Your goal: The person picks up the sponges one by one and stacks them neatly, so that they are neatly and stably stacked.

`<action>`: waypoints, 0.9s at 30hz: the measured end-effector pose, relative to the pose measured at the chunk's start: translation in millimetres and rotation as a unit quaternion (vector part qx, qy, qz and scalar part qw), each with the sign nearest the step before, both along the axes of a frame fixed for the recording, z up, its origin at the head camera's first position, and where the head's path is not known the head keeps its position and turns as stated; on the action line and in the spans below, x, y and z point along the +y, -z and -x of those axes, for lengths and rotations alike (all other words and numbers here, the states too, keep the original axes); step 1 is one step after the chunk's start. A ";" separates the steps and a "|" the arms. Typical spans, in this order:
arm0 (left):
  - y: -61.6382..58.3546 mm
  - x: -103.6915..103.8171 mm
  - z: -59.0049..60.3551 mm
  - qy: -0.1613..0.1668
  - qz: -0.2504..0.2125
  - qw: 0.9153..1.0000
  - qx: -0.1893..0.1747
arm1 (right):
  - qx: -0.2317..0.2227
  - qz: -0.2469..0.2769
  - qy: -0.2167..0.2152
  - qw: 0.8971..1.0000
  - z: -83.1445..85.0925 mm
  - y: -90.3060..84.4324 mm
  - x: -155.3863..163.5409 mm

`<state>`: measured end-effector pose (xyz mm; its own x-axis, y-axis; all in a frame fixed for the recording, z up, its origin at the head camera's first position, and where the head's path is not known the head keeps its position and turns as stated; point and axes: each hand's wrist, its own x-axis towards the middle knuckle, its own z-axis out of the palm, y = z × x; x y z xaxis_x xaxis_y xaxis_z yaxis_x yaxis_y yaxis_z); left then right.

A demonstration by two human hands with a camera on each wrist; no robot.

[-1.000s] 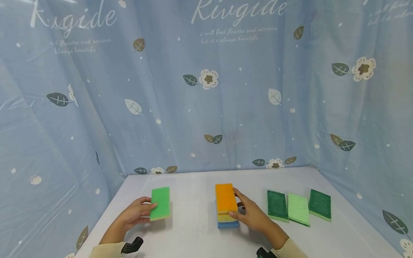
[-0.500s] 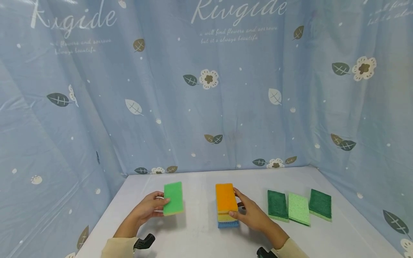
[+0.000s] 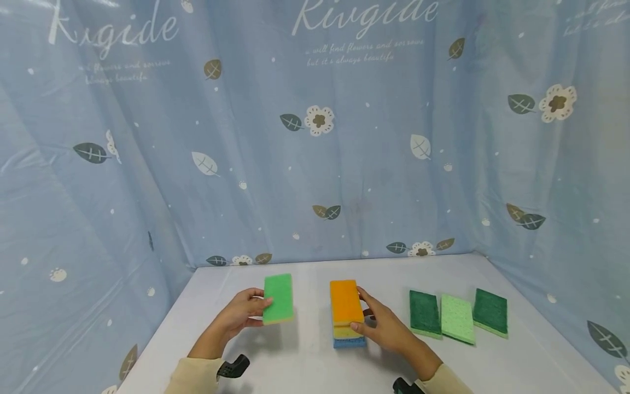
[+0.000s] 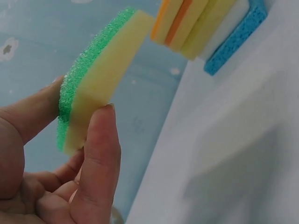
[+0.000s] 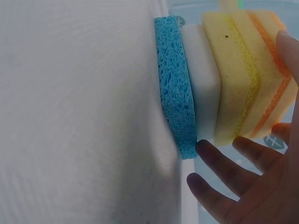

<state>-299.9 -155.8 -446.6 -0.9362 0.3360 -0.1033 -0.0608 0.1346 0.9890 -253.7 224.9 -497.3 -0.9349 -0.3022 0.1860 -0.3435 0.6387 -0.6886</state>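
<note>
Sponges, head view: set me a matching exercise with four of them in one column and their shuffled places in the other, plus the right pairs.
Column one
1. bright green sponge
2. blue sponge
3. orange sponge
4. light green sponge

Column two
A. at the bottom of the stack
B. between the two dark green sponges
C. held in the left hand
D. on top of the stack

Right pairs: 1-C, 2-A, 3-D, 4-B
</note>
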 end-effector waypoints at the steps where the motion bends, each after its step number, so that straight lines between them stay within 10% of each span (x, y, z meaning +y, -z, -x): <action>1: -0.7 2.4 -0.6 0.000 0.001 1.000 0.001 | 0.001 0.001 -0.002 1.000 -0.1 0.0 -0.2; 27: -12.1 44.7 0.2 0.005 -0.006 1.000 0.016 | 0.011 -0.007 -0.001 1.000 0.6 3.1 -0.9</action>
